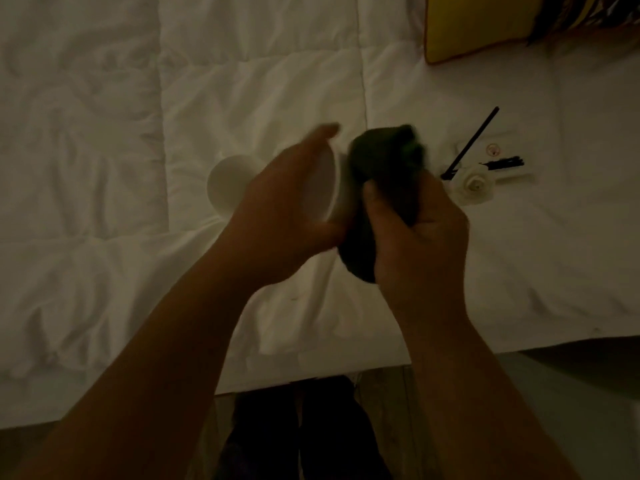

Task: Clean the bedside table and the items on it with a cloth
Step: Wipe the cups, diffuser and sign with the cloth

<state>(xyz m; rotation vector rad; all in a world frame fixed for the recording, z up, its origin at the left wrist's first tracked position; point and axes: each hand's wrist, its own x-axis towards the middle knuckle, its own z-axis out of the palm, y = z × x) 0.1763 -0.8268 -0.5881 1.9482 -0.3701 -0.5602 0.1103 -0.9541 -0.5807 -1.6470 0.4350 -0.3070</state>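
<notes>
Dim, blurred frame. My left hand (277, 202) grips a white cup-like item (329, 188) at frame center, fingers curled round it. My right hand (415, 230) holds a dark cloth (381, 168) bunched in its fingers, pressed against the item. Both over the white bed (138, 133). Another white round item (228, 185) lies left of center; black stick (474, 140) and small white rose-shaped thing (472, 183) right; yellow pillow (478, 26) upper right.

Two hands: the left hand (287, 206) holds one white cup (329, 188), the right hand (415, 230) one dark cloth (377, 174). Left of the fingers, one more white cup (228, 185). Right of them: one black stick (471, 143), one white rose (472, 183), one yellow cushion (485, 22).
</notes>
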